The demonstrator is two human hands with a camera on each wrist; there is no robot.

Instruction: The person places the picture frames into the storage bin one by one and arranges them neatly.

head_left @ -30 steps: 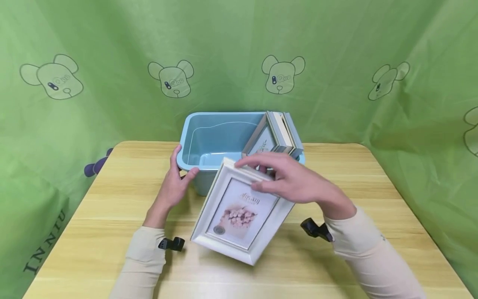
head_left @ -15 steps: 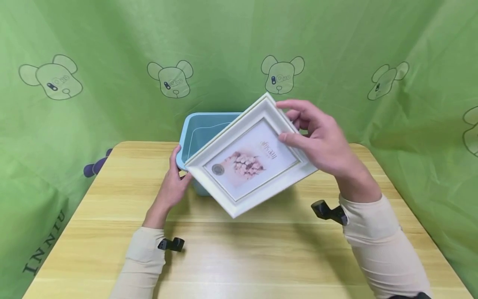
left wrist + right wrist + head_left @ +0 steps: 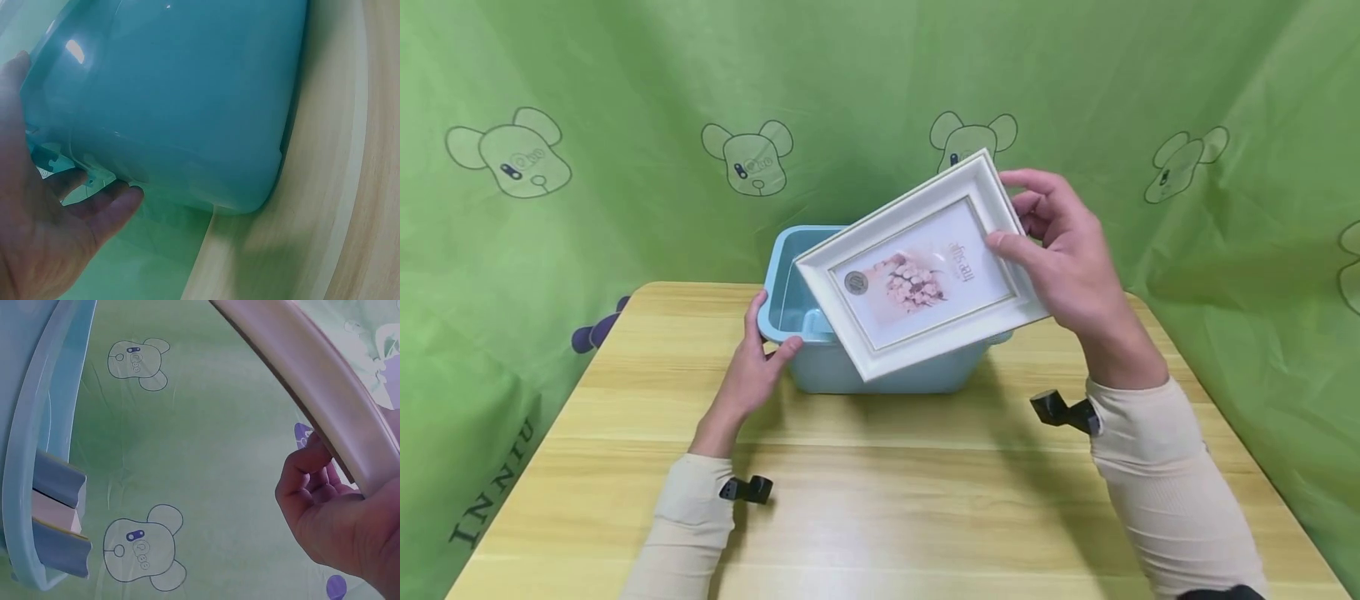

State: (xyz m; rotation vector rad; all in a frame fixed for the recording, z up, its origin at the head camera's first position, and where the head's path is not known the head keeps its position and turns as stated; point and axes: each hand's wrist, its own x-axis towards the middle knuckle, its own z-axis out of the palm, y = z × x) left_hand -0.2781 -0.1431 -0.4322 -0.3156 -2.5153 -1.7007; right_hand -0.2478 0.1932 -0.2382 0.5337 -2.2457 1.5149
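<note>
A white picture frame [image 3: 925,267] with a pink flower print hangs tilted in the air over the front of a blue plastic basin [image 3: 887,371]. My right hand [image 3: 1067,250] grips it by its right edge, thumb on the front and fingers behind. With my left hand [image 3: 748,375] I hold the basin's left end, thumb over the rim. In the right wrist view, several blue and white picture frames [image 3: 59,512] stand inside the basin and stick up past its rim. The white frame hides them in the head view.
The basin stands near the back of a wooden table [image 3: 850,500]. Behind it hangs a green curtain [image 3: 850,75] printed with bear heads. A purple shape [image 3: 598,333] shows beyond the table's left edge.
My right hand has lifted the white picture frame from in front of the basin up and to the right, tilting it nearer to level. My left hand has stayed on the basin.
</note>
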